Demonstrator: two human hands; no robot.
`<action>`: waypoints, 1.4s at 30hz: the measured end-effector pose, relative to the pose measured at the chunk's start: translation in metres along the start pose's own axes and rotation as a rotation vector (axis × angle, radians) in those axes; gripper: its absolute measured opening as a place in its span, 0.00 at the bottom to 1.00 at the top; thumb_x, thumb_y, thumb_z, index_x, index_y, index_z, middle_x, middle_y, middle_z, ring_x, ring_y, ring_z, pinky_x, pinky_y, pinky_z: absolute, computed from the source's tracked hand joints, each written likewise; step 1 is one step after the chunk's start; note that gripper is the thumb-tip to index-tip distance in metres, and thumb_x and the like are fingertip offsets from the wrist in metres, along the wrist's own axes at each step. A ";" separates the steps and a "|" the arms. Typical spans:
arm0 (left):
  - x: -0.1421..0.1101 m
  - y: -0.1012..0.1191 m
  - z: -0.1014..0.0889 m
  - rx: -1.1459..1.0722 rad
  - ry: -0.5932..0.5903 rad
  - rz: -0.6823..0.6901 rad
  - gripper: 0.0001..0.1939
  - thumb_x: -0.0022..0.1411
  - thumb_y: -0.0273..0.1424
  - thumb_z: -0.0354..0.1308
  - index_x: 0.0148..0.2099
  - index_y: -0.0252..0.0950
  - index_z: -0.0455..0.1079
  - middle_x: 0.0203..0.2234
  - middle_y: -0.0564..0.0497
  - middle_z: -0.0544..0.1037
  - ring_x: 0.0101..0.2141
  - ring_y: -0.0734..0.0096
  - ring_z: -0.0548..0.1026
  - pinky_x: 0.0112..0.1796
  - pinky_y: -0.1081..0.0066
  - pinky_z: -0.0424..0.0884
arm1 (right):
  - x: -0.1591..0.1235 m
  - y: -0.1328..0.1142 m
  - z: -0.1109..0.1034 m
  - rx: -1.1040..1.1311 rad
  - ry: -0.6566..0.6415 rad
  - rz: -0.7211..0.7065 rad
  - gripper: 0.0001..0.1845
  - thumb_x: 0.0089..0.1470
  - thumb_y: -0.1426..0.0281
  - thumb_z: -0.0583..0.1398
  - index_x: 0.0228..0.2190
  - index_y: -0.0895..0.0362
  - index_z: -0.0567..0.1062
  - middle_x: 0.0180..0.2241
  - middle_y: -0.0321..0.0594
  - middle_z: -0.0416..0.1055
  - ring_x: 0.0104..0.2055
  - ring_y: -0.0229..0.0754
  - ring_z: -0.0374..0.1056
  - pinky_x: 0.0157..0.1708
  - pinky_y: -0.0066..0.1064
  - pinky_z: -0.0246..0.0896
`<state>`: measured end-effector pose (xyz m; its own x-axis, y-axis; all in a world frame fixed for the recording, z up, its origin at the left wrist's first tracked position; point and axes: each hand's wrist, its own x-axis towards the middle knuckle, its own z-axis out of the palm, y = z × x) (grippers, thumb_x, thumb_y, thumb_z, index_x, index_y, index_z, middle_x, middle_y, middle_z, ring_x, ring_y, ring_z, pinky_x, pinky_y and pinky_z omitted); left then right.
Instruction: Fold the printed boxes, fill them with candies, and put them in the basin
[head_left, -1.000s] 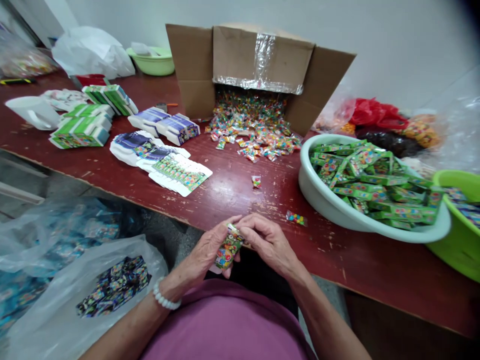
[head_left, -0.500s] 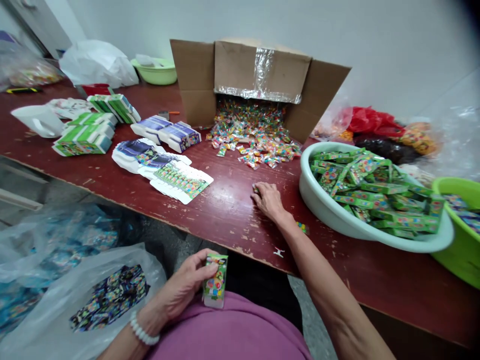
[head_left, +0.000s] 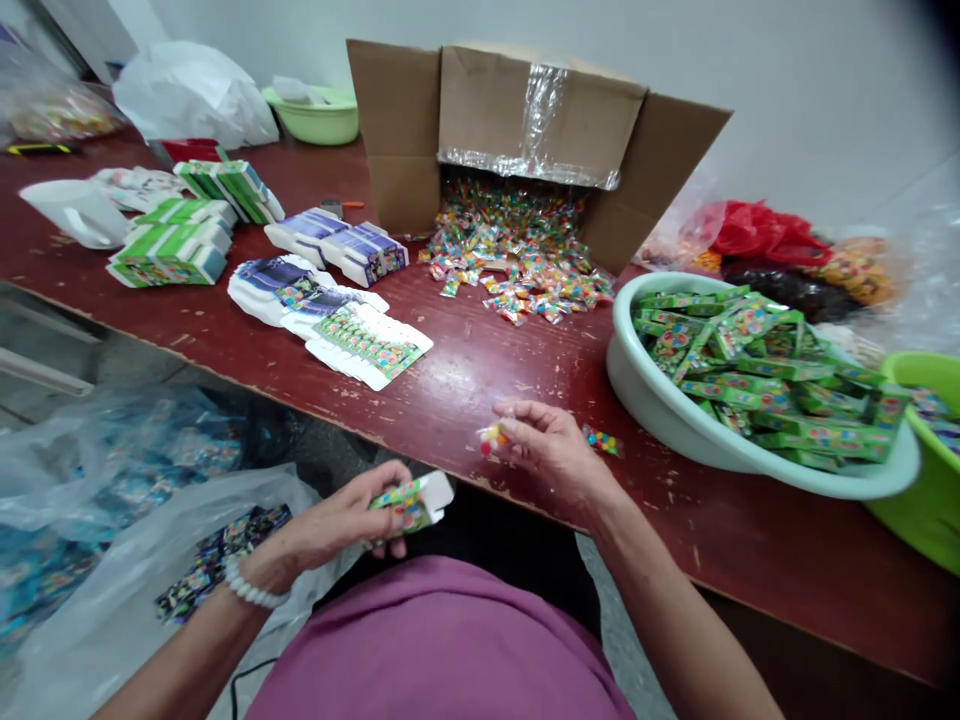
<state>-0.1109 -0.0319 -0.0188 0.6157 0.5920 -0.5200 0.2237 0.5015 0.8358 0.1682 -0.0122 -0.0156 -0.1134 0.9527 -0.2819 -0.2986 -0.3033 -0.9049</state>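
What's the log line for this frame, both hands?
left hand: green printed carton, flap open | right hand: candy packet | nearby: pale green basin

Left hand [head_left: 330, 530] holding green printed carton [head_left: 405, 505], flap open, over plastic bag [head_left: 90, 620]; right hand [head_left: 551, 450] pinching candy packet [head_left: 492, 438] above red tabletop [head_left: 465, 390] near front edge, near pale basin [head_left: 626, 370].

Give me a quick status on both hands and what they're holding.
Left hand: gripping a green printed candy box, one end open. Right hand: pinching a small candy packet. Loose candy packet lying just beyond it.
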 end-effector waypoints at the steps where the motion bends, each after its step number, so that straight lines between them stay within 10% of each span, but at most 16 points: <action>1: 0.003 0.004 0.007 -0.048 0.006 0.042 0.13 0.60 0.36 0.62 0.45 0.39 0.66 0.34 0.52 0.76 0.30 0.71 0.77 0.28 0.76 0.65 | -0.006 0.002 0.007 0.007 -0.008 0.020 0.23 0.40 0.60 0.75 0.37 0.57 0.79 0.29 0.36 0.77 0.24 0.33 0.70 0.24 0.24 0.64; 9: 0.011 0.019 0.041 -0.160 -0.119 0.107 0.21 0.62 0.37 0.64 0.55 0.38 0.67 0.43 0.45 0.77 0.30 0.72 0.77 0.27 0.75 0.70 | -0.025 0.005 0.022 -0.167 -0.037 -0.071 0.18 0.43 0.60 0.72 0.32 0.57 0.77 0.24 0.33 0.74 0.22 0.34 0.67 0.23 0.26 0.62; 23: 0.023 0.006 0.068 -0.232 0.017 0.274 0.18 0.65 0.37 0.61 0.55 0.40 0.66 0.32 0.55 0.70 0.28 0.77 0.69 0.30 0.76 0.69 | -0.036 0.010 0.035 -0.813 0.062 -0.601 0.04 0.57 0.71 0.65 0.35 0.53 0.81 0.31 0.39 0.80 0.31 0.40 0.73 0.35 0.31 0.66; 28: 0.026 0.010 0.065 -0.361 0.162 0.197 0.19 0.59 0.40 0.64 0.50 0.37 0.72 0.32 0.51 0.76 0.28 0.72 0.72 0.27 0.74 0.69 | -0.035 0.007 0.030 -0.792 -0.177 -0.531 0.07 0.61 0.69 0.61 0.36 0.51 0.81 0.30 0.37 0.78 0.34 0.41 0.72 0.36 0.32 0.64; 33: 0.029 0.015 0.064 -0.439 0.256 0.101 0.31 0.61 0.55 0.57 0.45 0.29 0.78 0.30 0.42 0.81 0.25 0.67 0.75 0.26 0.71 0.71 | -0.030 0.013 0.024 -0.488 0.010 -0.350 0.09 0.54 0.64 0.66 0.37 0.54 0.78 0.32 0.37 0.73 0.33 0.39 0.67 0.33 0.30 0.63; 42: 0.033 0.006 0.075 -0.457 0.295 0.243 0.21 0.55 0.45 0.68 0.41 0.33 0.75 0.26 0.52 0.77 0.22 0.74 0.72 0.22 0.76 0.70 | -0.038 0.037 0.038 -0.272 -0.033 -0.211 0.16 0.53 0.58 0.67 0.41 0.54 0.76 0.36 0.37 0.73 0.30 0.36 0.67 0.26 0.27 0.65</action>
<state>-0.0320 -0.0568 -0.0178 0.3582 0.8411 -0.4052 -0.2854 0.5119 0.8102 0.1251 -0.0606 -0.0259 -0.1084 0.9914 -0.0734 -0.0553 -0.0797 -0.9953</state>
